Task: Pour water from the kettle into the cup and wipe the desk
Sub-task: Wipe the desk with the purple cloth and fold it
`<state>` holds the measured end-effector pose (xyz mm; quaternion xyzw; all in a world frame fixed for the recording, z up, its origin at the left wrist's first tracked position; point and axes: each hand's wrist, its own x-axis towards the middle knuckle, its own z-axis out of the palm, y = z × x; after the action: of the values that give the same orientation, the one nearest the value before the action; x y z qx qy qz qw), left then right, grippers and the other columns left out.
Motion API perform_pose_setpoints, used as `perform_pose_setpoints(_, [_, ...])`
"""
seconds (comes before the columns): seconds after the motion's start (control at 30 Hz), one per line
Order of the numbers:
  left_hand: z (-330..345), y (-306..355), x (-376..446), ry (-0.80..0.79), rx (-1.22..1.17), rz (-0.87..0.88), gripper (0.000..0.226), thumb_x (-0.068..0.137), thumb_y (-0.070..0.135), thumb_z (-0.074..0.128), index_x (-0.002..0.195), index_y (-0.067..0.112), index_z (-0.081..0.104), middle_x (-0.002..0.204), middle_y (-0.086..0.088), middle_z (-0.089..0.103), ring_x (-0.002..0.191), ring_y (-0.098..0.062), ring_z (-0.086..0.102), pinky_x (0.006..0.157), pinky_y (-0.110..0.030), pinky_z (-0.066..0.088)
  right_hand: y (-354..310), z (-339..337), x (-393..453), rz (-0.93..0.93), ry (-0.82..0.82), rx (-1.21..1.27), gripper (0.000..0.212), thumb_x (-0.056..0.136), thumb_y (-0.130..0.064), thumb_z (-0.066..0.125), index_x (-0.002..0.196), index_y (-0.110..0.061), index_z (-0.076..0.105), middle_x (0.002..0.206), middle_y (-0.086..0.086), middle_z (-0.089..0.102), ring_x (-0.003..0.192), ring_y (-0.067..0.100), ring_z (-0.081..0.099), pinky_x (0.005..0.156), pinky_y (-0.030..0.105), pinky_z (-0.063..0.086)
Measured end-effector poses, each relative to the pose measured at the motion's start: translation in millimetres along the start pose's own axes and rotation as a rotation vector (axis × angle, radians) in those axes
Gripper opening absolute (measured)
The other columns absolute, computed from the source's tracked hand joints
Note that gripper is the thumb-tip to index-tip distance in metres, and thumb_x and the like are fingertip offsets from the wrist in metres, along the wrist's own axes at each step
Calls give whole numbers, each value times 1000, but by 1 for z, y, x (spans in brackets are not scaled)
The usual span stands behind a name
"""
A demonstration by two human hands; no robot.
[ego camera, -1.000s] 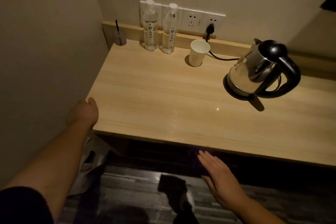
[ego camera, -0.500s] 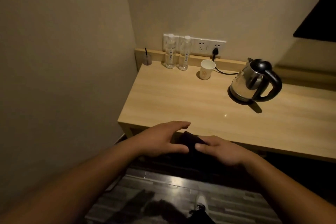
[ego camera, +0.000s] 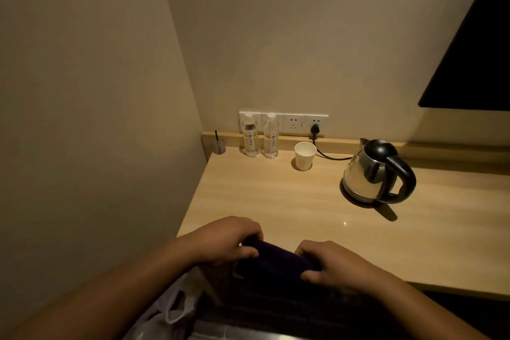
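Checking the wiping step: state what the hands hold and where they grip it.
Both hold one dark cloth at the desk's front edge: left hand pinches its left end, right hand its right end.

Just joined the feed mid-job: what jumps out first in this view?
Both hands, left hand and right hand, grip a dark cloth at the desk's near edge. The steel kettle sits on its base at right; the white paper cup stands near the back wall.
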<state>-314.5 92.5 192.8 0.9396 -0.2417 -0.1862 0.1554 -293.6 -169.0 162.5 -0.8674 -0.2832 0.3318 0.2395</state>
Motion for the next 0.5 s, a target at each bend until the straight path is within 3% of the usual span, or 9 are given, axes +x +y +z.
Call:
perform_pose_setpoints(0.13, [12, -41, 38, 33, 82, -90, 16, 92, 28, 59, 105, 20, 54, 105, 0, 55, 89, -19, 51, 77, -34, 42, 35, -23, 55, 9, 33, -138, 22, 86, -29, 62, 108, -30, 59, 101, -8, 66, 88, 11, 60, 80, 31, 51])
perform_pose_setpoints(0.23, [12, -75, 69, 139, 132, -165, 13, 89, 24, 61, 101, 24, 56, 103, 2, 56, 89, -19, 54, 76, -33, 43, 55, -45, 108, -30, 101, -281, 20, 86, -30, 60, 106, -27, 59, 100, -3, 67, 88, 18, 60, 73, 33, 48])
perform_pose_setpoints(0.4, [16, -129, 115, 317, 274, -286, 15, 86, 17, 60, 100, 25, 60, 96, 1, 61, 86, -21, 56, 74, -38, 46, 62, -76, 180, -134, 390, -453, 13, 85, -24, 62, 98, -21, 63, 93, 1, 65, 84, 20, 57, 71, 37, 51])
perform_pose_setpoints(0.5, [28, -152, 133, 324, 358, -319, 22, 73, 9, 72, 89, 21, 62, 84, 0, 63, 74, -22, 58, 64, -37, 47, 73, -67, 212, -174, 507, -579, 15, 77, -15, 71, 91, -17, 64, 84, 5, 65, 76, 23, 58, 64, 35, 49])
